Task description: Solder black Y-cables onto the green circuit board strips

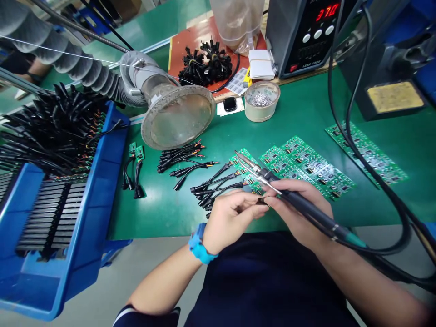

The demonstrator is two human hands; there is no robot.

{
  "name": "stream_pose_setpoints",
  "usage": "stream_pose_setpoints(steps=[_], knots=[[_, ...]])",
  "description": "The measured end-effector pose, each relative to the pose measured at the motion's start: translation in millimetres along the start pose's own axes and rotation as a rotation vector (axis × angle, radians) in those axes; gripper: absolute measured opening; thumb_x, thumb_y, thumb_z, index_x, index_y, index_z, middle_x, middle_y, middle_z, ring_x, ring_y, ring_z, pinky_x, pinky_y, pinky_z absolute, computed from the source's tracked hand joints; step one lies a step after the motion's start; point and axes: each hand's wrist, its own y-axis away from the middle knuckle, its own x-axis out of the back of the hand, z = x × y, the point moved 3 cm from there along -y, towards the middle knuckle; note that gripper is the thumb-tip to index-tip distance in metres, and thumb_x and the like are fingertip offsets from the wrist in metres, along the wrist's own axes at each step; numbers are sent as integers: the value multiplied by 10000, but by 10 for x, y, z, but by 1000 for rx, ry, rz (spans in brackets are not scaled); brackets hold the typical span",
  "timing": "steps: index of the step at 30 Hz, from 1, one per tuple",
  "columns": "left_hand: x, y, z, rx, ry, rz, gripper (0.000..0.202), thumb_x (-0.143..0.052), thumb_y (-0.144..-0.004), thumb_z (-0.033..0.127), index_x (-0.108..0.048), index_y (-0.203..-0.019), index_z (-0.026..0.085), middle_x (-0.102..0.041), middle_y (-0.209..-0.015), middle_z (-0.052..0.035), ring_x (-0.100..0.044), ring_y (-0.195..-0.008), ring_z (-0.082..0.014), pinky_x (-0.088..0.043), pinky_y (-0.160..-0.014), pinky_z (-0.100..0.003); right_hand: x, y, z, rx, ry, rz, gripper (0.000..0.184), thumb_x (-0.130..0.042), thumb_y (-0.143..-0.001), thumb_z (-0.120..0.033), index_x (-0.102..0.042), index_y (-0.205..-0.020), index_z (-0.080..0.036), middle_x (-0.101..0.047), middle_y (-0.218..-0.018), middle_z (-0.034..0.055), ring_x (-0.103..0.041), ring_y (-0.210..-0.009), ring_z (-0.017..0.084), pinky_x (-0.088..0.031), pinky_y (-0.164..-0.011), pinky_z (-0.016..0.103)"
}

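To your left, the blue plastic bin point(76, 254) holds a thick heap of black cables point(44, 131), with rows of black bars point(51, 218) below them. Ahead of you on the green worktop point(153, 218), the round tub point(260, 113) contains loose silvery bits point(261, 99). Behind it stands a translucent plastic container point(235, 18); you cannot make out clearly what is inside. At the right, a yellow sponge point(395, 97) sits in the dark base of the iron stand point(373, 109).

Your left hand point(233, 218) comes in from the lower left, a blue wristband point(201, 245) at the wrist, its thumb and fingers pinching a small dark piece point(261, 201) just above the near edge of the worktop. Your right hand point(303, 206) meets it from the other side, fingertips close against that piece, while grasping the soldering iron point(308, 209). The iron's handle lies slantwise across your right hand, its cord trailing off to the right, and its metal tip points away from you and leftward, over the green circuit boards point(308, 165). Your fingers hide much of the small piece, so its exact shape cannot be told. Both forearms angle inward, bringing your hands together in front of your body.
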Motion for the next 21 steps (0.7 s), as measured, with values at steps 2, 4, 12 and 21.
stream_pose_setpoints(steps=[2, 4, 12, 21], knots=[[-41, 2, -58, 142, 300, -44, 172, -691, -754, 279, -615, -804, 132, -655, -675, -21, -653, -628, -151, -533, -619, -272, 9, 32, 47, -61, -83, 70, 283, -670, -749, -173, -582, -998, -273, -646, -846, -25, -654, -799, 133, -565, -716, 258], [-61, 2, -101, 222, 472, -43, 199, -711, -737, 280, -580, -764, 132, -644, -635, 1, -666, -615, -155, -545, -612, -273, 31, 69, 84, -71, -66, 137, 287, -685, -732, -168, -588, -986, -262, -649, -845, -21, -656, -799, 141, -567, -717, 270], [109, 74, -20, 41, 126, 69, 160, -648, -798, 247, -630, -923, 149, -619, -650, 4, -615, -544, -112, -525, -525, -239, 261, 149, 53, 104, 168, 224, 346, -710, -684, -95, -612, -969, -264, -654, -850, -23, -643, -780, 142, -540, -782, 307], [15, 232, -149, -419, -832, 8, 276, -499, -896, 178, -570, -1161, 152, -613, -884, -70, -572, -832, -158, -521, -744, -308, 631, 363, -126, 226, 414, 11, 383, -619, -716, -29, -596, -1049, -216, -680, -749, 12, -646, -678, 150, -555, -641, 263]])
